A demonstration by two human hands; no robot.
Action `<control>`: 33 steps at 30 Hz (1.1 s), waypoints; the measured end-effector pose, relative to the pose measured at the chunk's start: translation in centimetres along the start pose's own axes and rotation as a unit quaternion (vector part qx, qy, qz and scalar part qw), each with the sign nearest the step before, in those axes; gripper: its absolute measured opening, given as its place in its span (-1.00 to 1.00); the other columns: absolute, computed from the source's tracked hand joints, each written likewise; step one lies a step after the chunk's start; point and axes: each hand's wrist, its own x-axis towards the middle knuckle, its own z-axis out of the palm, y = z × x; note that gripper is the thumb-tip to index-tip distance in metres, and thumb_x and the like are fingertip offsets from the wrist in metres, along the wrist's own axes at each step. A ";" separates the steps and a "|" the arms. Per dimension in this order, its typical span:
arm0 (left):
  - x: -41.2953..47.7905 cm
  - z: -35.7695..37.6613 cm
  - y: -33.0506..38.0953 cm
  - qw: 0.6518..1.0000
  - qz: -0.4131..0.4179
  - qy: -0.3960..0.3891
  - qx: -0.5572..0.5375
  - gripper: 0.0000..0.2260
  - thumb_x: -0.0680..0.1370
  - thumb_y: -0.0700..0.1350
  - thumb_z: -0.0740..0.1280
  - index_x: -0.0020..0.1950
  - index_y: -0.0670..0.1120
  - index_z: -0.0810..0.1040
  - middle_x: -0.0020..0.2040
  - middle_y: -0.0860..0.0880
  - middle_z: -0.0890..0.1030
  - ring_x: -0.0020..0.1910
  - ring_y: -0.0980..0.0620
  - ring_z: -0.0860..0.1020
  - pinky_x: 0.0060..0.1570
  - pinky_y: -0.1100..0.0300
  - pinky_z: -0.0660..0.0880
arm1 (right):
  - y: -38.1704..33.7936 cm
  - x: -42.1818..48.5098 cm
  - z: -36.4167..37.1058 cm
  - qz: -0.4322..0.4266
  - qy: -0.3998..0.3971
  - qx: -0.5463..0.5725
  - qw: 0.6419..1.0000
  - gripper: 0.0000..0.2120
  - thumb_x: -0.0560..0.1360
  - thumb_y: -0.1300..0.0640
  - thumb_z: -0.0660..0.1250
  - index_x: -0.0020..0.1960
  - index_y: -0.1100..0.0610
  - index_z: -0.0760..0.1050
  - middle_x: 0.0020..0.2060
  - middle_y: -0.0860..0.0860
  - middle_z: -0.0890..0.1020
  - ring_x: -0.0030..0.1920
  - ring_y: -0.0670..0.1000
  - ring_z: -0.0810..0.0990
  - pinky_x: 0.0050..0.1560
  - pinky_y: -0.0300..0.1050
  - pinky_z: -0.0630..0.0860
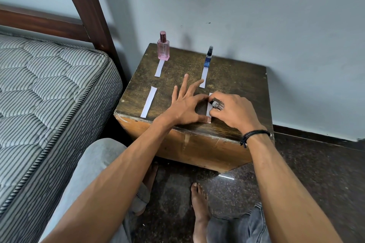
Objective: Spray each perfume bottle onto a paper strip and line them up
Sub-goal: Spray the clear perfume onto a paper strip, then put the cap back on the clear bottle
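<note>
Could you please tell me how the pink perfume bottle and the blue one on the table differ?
The pink bottle is broad and flat-sided, the blue bottle slim. The pink bottle has a rosy metallic cap, the blue bottle a dark spray top. The pink bottle stands farther left and back than the blue bottle. Both stand upright, untouched.

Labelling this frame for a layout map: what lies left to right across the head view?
Striped mattress → pink perfume bottle → blue spray bottle → right hand gripping a small clear bottle.
</note>
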 end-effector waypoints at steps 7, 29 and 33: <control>0.1 0.0 -0.2 1.000 -0.001 0.002 -0.007 -0.35 0.37 0.25 0.51 0.43 0.21 0.44 0.64 0.15 -0.12 0.53 -0.06 -0.48 0.50 -0.30 -0.32 | 1.2 0.1 -0.2 0.038 -0.022 0.066 0.997 -0.68 0.55 -0.11 0.33 0.29 -0.29 0.45 -0.09 -0.04 0.64 -0.23 0.01 0.56 -0.24 -0.08 0.44; 0.1 -2.0 -0.9 0.973 -0.070 0.143 -0.166 -0.74 0.49 -0.25 0.46 0.13 -0.02 0.65 0.16 -0.01 0.57 0.09 0.00 0.56 0.22 -0.01 0.51 | 3.4 0.5 -1.5 0.049 -0.027 0.303 0.951 -0.68 0.63 -0.04 0.34 0.33 -0.11 0.33 0.37 -0.08 0.53 -0.15 -0.10 0.57 0.01 -0.12 0.50; 0.0 -1.8 -0.6 0.970 -0.076 0.165 -0.162 -0.75 0.51 -0.27 0.41 0.12 0.02 0.65 0.11 0.02 0.62 0.05 0.01 0.59 0.16 0.00 0.53 | 3.1 0.4 -1.7 0.053 -0.019 0.336 0.940 -0.65 0.61 0.02 0.39 0.35 -0.02 0.38 0.24 -0.10 0.60 -0.13 -0.06 0.58 -0.01 -0.16 0.50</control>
